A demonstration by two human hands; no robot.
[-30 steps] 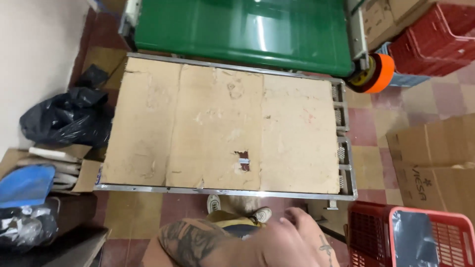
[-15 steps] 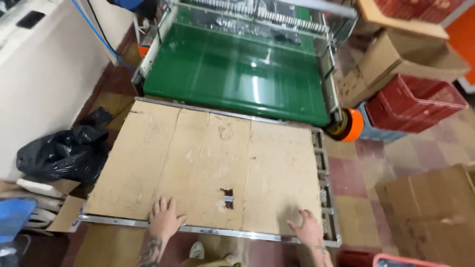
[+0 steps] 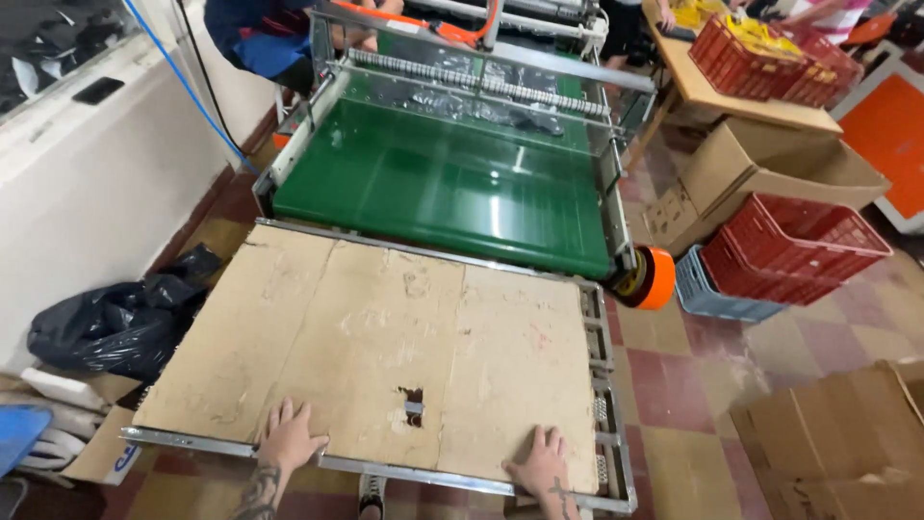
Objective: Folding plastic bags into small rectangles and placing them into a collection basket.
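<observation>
- Both hands rest flat, fingers spread and grasping nothing, on the near edge of a worn cardboard sheet (image 3: pixel 385 347) that covers a metal-framed table (image 3: pixel 604 385); the left hand (image 3: pixel 287 438) lies toward the left of that edge, the right hand (image 3: pixel 541 460) toward the right.
- A small dark hole (image 3: pixel 412 400) breaks the cardboard between the two hands, with a bit of metal showing through it.
- Beyond the far edge of the sheet runs a green conveyor belt (image 3: pixel 452 183), fenced by a metal frame and clear panels; an orange-capped roller (image 3: pixel 653 278) sticks out at its near right corner.
- To the right of the table, a red plastic crate (image 3: pixel 794 250) sits on the tiled floor with a blue-grey crate (image 3: pixel 717 294) just beside it; what either one holds cannot be made out from this angle.
- Behind them an open cardboard box (image 3: pixel 770 169) stands with its flaps up, its inside largely hidden.
- On a wooden bench at upper right, more red crates (image 3: pixel 760 63) hold something yellow, too small to identify.
- Another cardboard box (image 3: pixel 837 443) is cut off by the lower right corner of the frame.
- At left, a full black plastic bag (image 3: pixel 120 323) slumps on the floor against a white wall, its contents hidden.
- A person in blue (image 3: pixel 255 34) stands at the far end of the conveyor, cropped by the top edge; other people at upper right are only partly in view.
</observation>
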